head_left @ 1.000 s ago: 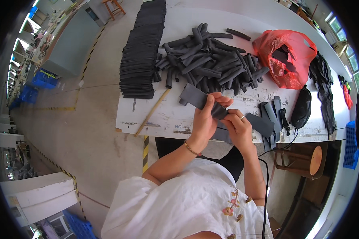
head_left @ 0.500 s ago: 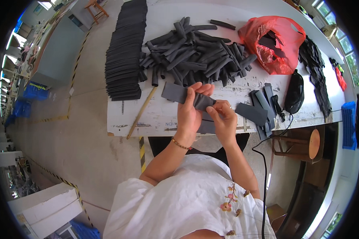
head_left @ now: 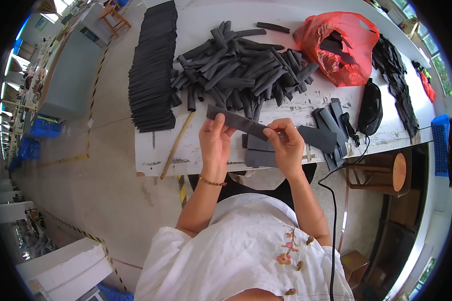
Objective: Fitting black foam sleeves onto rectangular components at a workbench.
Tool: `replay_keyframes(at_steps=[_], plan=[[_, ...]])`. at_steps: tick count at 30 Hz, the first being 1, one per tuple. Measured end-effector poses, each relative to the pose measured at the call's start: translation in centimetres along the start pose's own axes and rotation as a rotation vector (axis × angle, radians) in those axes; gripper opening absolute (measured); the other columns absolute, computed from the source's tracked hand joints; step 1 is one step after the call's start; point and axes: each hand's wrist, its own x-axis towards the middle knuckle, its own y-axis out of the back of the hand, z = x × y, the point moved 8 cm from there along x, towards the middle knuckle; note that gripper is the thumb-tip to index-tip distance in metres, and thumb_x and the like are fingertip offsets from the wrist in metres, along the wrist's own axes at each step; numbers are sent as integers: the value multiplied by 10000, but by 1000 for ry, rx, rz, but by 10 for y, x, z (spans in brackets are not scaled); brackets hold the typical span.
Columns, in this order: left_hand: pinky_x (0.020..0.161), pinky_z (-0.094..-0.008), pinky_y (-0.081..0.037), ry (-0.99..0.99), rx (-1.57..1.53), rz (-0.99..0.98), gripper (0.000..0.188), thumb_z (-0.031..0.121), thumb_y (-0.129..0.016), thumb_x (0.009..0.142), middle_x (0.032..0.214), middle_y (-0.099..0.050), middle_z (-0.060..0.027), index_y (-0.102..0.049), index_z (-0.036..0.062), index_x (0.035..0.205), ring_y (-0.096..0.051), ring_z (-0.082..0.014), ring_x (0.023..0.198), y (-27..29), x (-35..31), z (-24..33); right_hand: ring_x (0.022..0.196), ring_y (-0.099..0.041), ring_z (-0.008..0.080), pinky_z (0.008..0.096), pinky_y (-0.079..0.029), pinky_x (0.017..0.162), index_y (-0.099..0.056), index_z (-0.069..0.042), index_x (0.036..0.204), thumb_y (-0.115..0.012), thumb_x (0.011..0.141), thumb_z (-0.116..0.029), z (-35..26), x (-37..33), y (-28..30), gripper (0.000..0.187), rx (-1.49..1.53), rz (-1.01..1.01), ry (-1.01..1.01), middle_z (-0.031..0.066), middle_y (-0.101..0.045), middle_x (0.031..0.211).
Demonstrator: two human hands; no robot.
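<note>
A dark grey fabric strip (head_left: 242, 123) is stretched between my two hands above the table's front edge. My left hand (head_left: 215, 134) pinches it near its left end, thumb on top. At the strip's right end, my right hand (head_left: 285, 141) grips it between thumb and fingers. Beneath lie flat dark grey fabric pieces (head_left: 260, 158), partly covered by my right hand. Beyond my hands is a heap of rolled dark fabric tubes (head_left: 246, 70). To its left runs a long row of stacked dark strips (head_left: 153, 75).
A wooden stick (head_left: 178, 145) lies at the table's front left. On the right are more loose grey pieces (head_left: 317, 139), a black corded device (head_left: 370, 108), a red plastic bag (head_left: 356, 72) with dark scraps and a black fabric bundle (head_left: 394, 80). A wooden stool (head_left: 399, 173) stands below.
My left hand has moved left and turned, and my right hand has shifted slightly right. The strip, bunched over my left palm before, is now drawn out lengthwise between both hands.
</note>
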Motion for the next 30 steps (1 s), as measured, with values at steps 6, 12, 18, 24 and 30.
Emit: replay_keyframes(at_steps=[6,12,18,24,30], plan=[[840,-413,-569,-85,59,-43,128,65,-662,885,920,-689,-124,-639,5,996,-684,-245,840,1,-3,13,809,-563,115,231,-449,735,-607,10,925,-698,836,3,7,-3,1,127,74,-30,-126,31,-594,878],[887,-451,-544,-18,8,-61,131,75,-642,898,933,-690,-165,-634,-9,997,-685,-321,874,-14,-6,19,783,-565,111,233,-448,710,-623,12,881,-703,830,3,5,-1,7,95,20,-52,-41,34,-609,868],[865,-436,-545,-58,230,-152,139,95,-613,922,902,-694,-179,-637,-27,982,-690,-332,868,-14,-2,31,741,-558,109,234,-444,696,-625,15,863,-699,837,-20,-9,3,10,86,-91,-57,34,41,-615,815],[856,-426,-547,-79,204,-155,157,98,-606,925,927,-695,-183,-643,-30,1008,-690,-331,874,-12,-3,33,734,-501,62,198,-412,704,-621,9,847,-648,922,-190,22,-2,7,215,-21,-151,-349,-16,-592,795],[871,-420,-543,-106,258,-134,175,92,-593,932,957,-690,-187,-637,-37,1042,-686,-326,899,-12,-3,33,733,-591,89,237,-483,686,-614,26,1022,-680,901,-200,20,-7,-7,265,137,-217,-351,32,-628,768]])
